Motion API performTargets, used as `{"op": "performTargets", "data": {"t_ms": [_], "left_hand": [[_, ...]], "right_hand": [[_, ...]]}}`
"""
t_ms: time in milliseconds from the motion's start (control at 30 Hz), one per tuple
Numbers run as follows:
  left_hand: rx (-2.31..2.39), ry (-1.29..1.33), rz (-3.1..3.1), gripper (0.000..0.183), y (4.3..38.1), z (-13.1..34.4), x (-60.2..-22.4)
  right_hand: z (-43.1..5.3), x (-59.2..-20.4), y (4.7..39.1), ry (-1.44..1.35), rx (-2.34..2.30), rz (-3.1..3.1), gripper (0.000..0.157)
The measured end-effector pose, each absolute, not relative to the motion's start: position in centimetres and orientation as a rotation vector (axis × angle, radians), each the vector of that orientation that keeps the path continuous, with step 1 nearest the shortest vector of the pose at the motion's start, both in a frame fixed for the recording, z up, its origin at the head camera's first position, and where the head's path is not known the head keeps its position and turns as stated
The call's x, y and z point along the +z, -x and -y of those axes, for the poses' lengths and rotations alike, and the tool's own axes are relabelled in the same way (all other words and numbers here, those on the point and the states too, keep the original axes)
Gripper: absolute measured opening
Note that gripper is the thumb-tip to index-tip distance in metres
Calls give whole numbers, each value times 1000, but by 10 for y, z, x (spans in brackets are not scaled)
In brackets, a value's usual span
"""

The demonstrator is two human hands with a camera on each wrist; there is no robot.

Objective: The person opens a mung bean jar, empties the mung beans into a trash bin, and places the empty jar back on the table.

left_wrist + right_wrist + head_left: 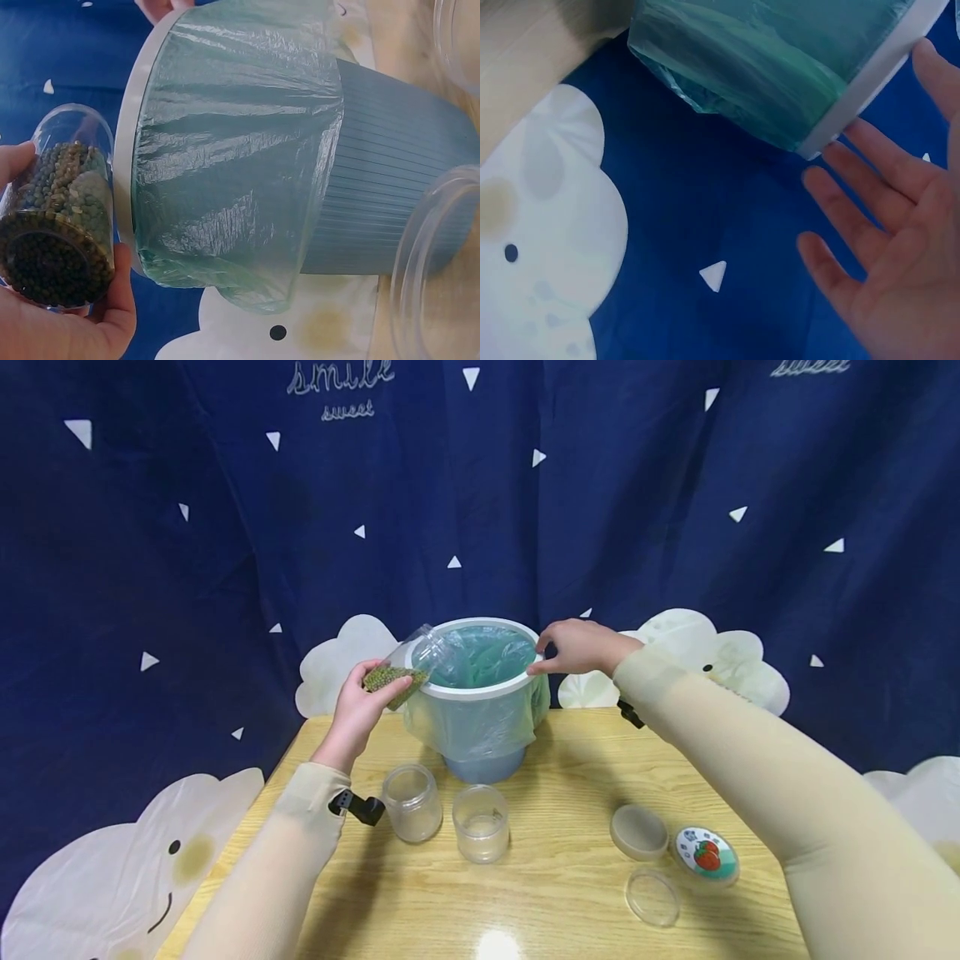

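Observation:
My left hand (358, 703) grips a clear plastic jar (405, 658) partly filled with green beans (64, 180). The jar lies tilted, its mouth over the left side of the rim of a blue trash bin (483, 767). Thin green film of a bin liner (480, 727) covers the inside of the bin and folds down outside. At the right side of the bin's white ring (870, 82), fingertips of my right hand (581, 646) touch the edge, thumb apart from the loosely bent fingers. In the left wrist view the beans rest toward the jar's base.
Two lidless clear jars, one on the left (412, 806) and one on the right (481, 827), stand in front of the bin on the wooden table (555, 893). At right lie a plain round lid (639, 832), a tomato-print lid (707, 855) and a clear ring (652, 897). A blue curtain (637, 485) hangs behind.

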State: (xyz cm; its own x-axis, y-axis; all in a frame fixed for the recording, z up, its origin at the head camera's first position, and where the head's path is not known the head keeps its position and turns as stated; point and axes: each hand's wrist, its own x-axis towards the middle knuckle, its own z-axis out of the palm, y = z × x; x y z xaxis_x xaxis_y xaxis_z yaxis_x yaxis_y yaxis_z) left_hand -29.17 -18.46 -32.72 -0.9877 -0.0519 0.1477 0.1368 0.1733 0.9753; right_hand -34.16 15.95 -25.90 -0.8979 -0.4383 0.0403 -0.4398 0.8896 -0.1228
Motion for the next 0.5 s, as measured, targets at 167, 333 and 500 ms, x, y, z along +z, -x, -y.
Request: {"op": "performTargets", "data": {"t_ms": [167,333,500], "left_hand": [[-1918,89,2297,63,293,185,-327],[-1905,106,2307,63,294,185,-326],[-1882,119,2317,63,295,187,-325]], "right_hand": [[-156,-254,339,-727,148,3080,59],[-153,-253,338,-721,144,3096,59],[-151,-252,338,-707,142,3111,60]]}}
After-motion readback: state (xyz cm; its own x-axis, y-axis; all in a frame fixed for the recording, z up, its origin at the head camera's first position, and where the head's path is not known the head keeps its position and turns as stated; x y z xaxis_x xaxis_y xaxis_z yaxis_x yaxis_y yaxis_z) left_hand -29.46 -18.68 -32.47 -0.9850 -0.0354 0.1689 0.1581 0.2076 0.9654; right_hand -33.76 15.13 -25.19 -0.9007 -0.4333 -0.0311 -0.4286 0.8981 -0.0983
